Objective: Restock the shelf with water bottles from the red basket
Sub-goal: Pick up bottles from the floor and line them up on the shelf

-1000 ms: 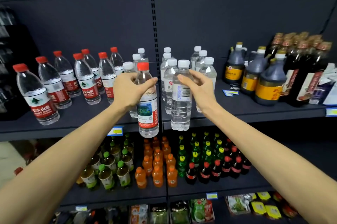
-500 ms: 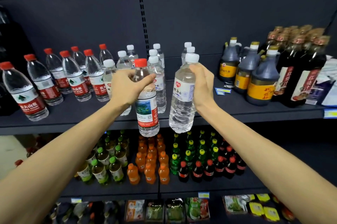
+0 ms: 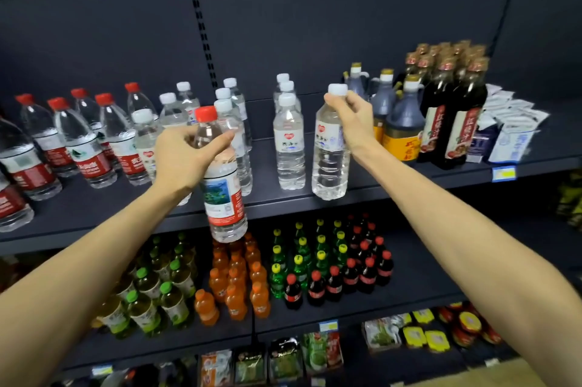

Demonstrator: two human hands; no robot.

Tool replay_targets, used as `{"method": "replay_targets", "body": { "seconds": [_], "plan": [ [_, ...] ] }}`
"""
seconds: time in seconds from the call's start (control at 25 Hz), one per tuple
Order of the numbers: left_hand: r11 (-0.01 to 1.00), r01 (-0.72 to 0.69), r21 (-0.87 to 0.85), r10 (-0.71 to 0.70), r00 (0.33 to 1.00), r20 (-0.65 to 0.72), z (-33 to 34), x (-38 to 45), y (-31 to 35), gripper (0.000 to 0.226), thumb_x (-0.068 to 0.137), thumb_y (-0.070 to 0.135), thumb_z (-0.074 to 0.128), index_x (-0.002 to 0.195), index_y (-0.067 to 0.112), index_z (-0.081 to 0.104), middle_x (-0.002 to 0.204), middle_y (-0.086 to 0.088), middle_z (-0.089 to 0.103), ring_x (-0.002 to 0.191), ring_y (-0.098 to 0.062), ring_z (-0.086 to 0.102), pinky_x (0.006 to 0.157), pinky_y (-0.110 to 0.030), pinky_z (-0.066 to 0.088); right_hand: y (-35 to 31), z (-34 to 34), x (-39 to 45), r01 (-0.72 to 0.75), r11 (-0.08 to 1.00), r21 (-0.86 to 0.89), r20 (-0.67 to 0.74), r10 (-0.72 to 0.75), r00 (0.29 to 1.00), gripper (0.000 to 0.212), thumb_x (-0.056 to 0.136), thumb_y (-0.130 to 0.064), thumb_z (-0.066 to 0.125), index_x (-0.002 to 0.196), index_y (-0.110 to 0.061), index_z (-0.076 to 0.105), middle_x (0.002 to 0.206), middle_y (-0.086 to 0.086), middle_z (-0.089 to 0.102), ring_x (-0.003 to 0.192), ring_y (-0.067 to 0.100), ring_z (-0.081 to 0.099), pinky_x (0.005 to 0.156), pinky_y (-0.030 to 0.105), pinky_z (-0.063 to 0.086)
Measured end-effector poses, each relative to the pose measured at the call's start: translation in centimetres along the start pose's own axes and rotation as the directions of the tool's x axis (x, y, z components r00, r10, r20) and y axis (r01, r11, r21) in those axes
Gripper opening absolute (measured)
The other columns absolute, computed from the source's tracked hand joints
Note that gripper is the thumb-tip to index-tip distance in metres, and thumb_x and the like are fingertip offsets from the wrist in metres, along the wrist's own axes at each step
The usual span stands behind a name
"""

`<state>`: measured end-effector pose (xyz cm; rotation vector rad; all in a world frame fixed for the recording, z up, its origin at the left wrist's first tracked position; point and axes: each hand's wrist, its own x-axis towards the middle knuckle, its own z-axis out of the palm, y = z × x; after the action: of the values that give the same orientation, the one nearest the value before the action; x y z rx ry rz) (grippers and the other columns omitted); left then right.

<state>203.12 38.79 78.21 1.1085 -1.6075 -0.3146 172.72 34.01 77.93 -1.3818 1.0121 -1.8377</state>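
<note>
My left hand (image 3: pixel 182 159) grips a red-capped water bottle (image 3: pixel 222 194) by its upper body, holding it in the air just in front of the dark shelf (image 3: pixel 315 197). My right hand (image 3: pixel 354 122) holds a white-capped water bottle (image 3: pixel 329 163) by the neck, its base at the shelf's front edge, right of another white-capped bottle (image 3: pixel 289 147). Rows of white-capped bottles (image 3: pixel 233 122) stand behind my left hand and red-capped bottles (image 3: pixel 91 147) fill the left of the shelf. The red basket is out of view.
Dark sauce jugs (image 3: pixel 403 122) and tall dark bottles (image 3: pixel 453 115) stand right of my right hand, with white packets (image 3: pixel 510 131) beyond. The lower shelf holds green, orange and cola bottles (image 3: pixel 293 267). Snack packs (image 3: pixel 318 352) lie below.
My right hand has carried the white-capped bottle to the right, now upright at the shelf's front edge beside the sauce jugs. The left hand still holds the red-capped bottle. The view shifted right.
</note>
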Motion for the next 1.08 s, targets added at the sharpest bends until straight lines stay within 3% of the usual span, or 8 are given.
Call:
{"method": "replay_targets", "body": {
  "seconds": [0.08,0.16,0.24,0.48,0.68,0.84,0.96,1.08],
  "plan": [
    [1.000,0.008,0.002,-0.008,1.000,-0.021,0.2,0.3,0.1,0.038,0.078,0.057,0.078,0.075,0.019,0.079,0.069,-0.004,0.076,0.065,-0.033,0.070,0.061,-0.047,0.055,0.8,-0.4,2.5,-0.015,0.998,-0.064,-0.004,0.014,1.000,0.040,0.082,-0.036,0.073,0.082,0.003,0.066,0.078,0.016,0.070,0.072,0.014,0.061,0.070,0.031,0.048],
    [1.000,0.017,-0.006,-0.017,0.999,-0.037,0.4,0.7,0.4,0.015,0.082,0.049,0.080,0.072,0.038,0.078,0.062,0.012,0.072,0.056,-0.010,0.066,0.056,-0.031,0.051,2.1,-0.7,4.6,-0.010,0.990,-0.142,0.042,0.016,0.999,0.019,0.087,-0.029,0.073,0.080,-0.012,0.070,0.077,0.001,0.072,0.073,0.008,0.063,0.071,0.026,0.050],
    [1.000,0.001,0.005,-0.001,0.999,-0.047,0.8,1.0,0.4,0.019,0.085,0.041,0.079,0.067,0.046,0.075,0.056,0.020,0.066,0.050,0.003,0.053,0.053,-0.017,0.042,3.9,-1.2,6.4,0.010,0.980,-0.200,0.097,0.010,0.995,0.008,0.087,-0.028,0.075,0.082,-0.021,0.072,0.078,-0.007,0.073,0.076,0.007,0.066,0.074,0.030,0.057],
    [0.999,0.042,0.018,-0.039,0.988,-0.150,0.9,0.1,-0.3,0.017,0.082,0.050,0.078,0.069,0.038,0.075,0.059,0.013,0.069,0.057,-0.003,0.057,0.059,-0.025,0.046,6.8,-3.2,11.5,0.162,0.844,-0.512,0.152,-0.097,0.984,0.041,0.083,-0.051,0.069,0.079,-0.011,0.068,0.078,-0.001,0.067,0.071,0.008,0.054,0.069,0.037,0.048],
    [0.994,0.076,0.075,-0.064,0.987,-0.150,1.2,-0.7,-0.3,0.017,0.086,0.041,0.078,0.072,0.032,0.075,0.065,0.024,0.072,0.056,0.006,0.063,0.056,-0.011,0.048,6.4,-3.5,15.3,0.213,0.736,-0.643,0.305,-0.008,0.952,0.039,0.078,-0.048,0.065,0.084,-0.010,0.069,0.085,0.005,0.071,0.078,0.017,0.062,0.075,0.040,0.051],
    [0.994,0.093,0.062,-0.080,0.980,-0.181,0.8,-0.9,0.7,0.007,0.082,0.048,0.079,0.078,0.042,0.078,0.073,0.017,0.076,0.068,-0.015,0.072,0.072,-0.036,0.061,5.9,-2.9,16.7,0.174,0.769,-0.615,0.302,0.026,0.953,0.023,0.078,-0.022,0.068,0.100,-0.016,0.068,0.108,0.001,0.070,0.104,0.021,0.065,0.090,0.036,0.054],
    [0.992,0.100,0.075,-0.083,0.976,-0.201,0.4,-1.1,0.7,0.016,0.078,0.056,0.079,0.079,0.040,0.080,0.081,0.009,0.078,0.078,-0.037,0.075,0.079,-0.057,0.062,6.6,-2.8,17.4,0.125,0.819,-0.561,0.264,0.034,0.964,0.027,0.083,-0.018,0.067,0.108,-0.011,0.069,0.109,-0.001,0.067,0.103,0.018,0.064,0.091,0.032,0.053],
    [0.987,0.113,0.115,-0.086,0.971,-0.221,0.1,-1.5,0.4,0.013,0.078,0.056,0.079,0.080,0.043,0.079,0.083,0.012,0.078,0.076,-0.035,0.076,0.077,-0.060,0.062,7.2,-1.9,17.7,0.068,0.879,-0.472,0.228,0.047,0.972,0.021,0.082,-0.018,0.071,0.102,-0.021,0.069,0.104,-0.003,0.069,0.096,0.014,0.066,0.092,0.034,0.057]
  ]
}}
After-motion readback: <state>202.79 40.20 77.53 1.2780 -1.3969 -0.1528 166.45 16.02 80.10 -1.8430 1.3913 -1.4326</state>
